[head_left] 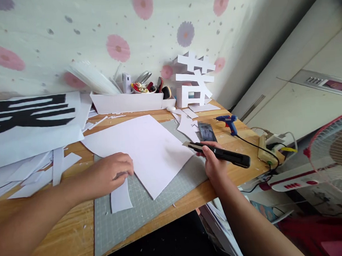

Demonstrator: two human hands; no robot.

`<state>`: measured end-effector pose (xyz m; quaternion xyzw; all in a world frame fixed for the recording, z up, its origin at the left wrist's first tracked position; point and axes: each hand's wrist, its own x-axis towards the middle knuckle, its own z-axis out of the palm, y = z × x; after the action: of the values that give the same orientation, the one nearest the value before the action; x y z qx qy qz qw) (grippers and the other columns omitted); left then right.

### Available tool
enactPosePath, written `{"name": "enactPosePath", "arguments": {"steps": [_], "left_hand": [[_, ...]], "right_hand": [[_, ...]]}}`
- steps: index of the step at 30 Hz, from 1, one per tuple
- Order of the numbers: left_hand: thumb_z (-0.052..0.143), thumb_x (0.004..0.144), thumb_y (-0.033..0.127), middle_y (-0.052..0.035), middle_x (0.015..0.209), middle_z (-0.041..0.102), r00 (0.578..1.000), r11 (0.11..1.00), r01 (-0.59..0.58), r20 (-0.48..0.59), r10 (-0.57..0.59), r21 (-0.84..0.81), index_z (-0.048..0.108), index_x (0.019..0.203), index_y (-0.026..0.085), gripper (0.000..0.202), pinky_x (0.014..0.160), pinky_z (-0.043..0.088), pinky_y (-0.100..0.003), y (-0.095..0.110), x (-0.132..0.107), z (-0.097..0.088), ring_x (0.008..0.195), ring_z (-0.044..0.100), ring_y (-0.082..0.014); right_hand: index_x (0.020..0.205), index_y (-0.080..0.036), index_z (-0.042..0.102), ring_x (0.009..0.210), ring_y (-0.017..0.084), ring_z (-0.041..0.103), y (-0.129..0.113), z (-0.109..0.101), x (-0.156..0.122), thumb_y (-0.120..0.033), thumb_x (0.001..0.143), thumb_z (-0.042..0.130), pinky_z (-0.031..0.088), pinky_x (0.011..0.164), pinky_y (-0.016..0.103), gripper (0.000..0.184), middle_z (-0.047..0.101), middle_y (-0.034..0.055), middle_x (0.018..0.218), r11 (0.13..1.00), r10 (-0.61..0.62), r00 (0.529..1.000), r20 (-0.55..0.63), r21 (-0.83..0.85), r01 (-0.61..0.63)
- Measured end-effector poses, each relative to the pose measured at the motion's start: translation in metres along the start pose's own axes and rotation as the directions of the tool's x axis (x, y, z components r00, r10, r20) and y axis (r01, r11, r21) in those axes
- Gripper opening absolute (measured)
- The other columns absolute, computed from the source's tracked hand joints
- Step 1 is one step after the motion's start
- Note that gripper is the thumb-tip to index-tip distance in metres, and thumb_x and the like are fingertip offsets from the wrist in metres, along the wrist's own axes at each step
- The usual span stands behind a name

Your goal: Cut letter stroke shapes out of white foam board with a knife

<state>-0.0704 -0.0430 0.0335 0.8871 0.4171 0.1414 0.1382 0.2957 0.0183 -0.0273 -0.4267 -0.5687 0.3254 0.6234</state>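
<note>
My right hand (212,160) is wrapped round a black utility knife (228,155). The knife's blade points left, close to the right corner of a large white foam board sheet (149,153). That sheet lies at an angle on a grey cutting mat (107,226). At the sheet's left edge, my left hand (115,174) has curled fingers closed over the upper end of a curved white offcut strip (121,199). The fingertips are partly hidden, and the strip's lower end rests on the mat.
White offcuts (30,173) lie under a sheet with a black printed character (32,118) at left. Behind stand a white tool tray (128,101) and a built white character (195,79). A phone (207,131) and a corded blue glue gun (229,123) lie at right, near a power strip (267,148).
</note>
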Motion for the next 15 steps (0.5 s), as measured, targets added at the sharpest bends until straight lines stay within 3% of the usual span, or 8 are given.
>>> {"name": "enactPosePath", "arguments": {"steps": [3,7,10,15], "left_hand": [[0.041,0.097,0.015,-0.0072,0.108,0.08,0.989,0.997,0.054,-0.143,-0.044,0.064,0.081,0.097,0.023,0.04,0.086,0.062,-0.036,-0.005,-0.002,0.014,0.096,0.075,-0.0226],[0.046,0.102,0.018,-0.0099,0.123,0.08,0.972,0.99,0.013,-0.233,0.02,0.141,0.082,0.114,0.022,0.039,0.097,0.063,-0.042,-0.009,-0.008,0.035,0.112,0.074,-0.0265],[0.049,0.104,0.017,-0.0099,0.122,0.081,0.962,0.984,-0.037,-0.259,0.082,0.175,0.082,0.116,0.021,0.035,0.101,0.062,-0.042,-0.01,-0.01,0.042,0.114,0.074,-0.027],[0.051,0.102,0.013,-0.0129,0.122,0.081,0.949,0.96,-0.053,-0.284,0.133,0.274,0.081,0.116,0.016,0.033,0.102,0.062,-0.041,-0.005,-0.011,0.044,0.113,0.075,-0.0277]], "right_hand": [[0.109,-0.023,0.077,0.055,0.021,0.074,-0.018,0.01,-0.006,-0.053,0.091,0.078,0.064,0.055,0.035,0.035,0.073,-0.0004,0.065,1.0,0.01,0.993,0.122,-0.016,-0.008],[0.116,-0.027,0.079,0.073,0.025,0.08,-0.043,0.042,-0.006,-0.051,0.089,0.082,0.068,0.066,0.039,0.036,0.083,0.0051,0.087,0.983,-0.028,0.922,0.386,-0.158,0.096],[0.113,-0.028,0.079,0.085,0.025,0.082,-0.051,0.075,-0.004,-0.046,0.088,0.082,0.069,0.081,0.041,0.03,0.085,0.0052,0.099,0.957,-0.08,0.876,0.476,-0.208,0.201],[0.111,-0.026,0.077,0.086,0.023,0.083,-0.042,0.113,-0.008,-0.041,0.092,0.076,0.068,0.08,0.037,0.024,0.085,0.0047,0.099,0.949,-0.095,0.844,0.528,-0.208,0.237]]}}
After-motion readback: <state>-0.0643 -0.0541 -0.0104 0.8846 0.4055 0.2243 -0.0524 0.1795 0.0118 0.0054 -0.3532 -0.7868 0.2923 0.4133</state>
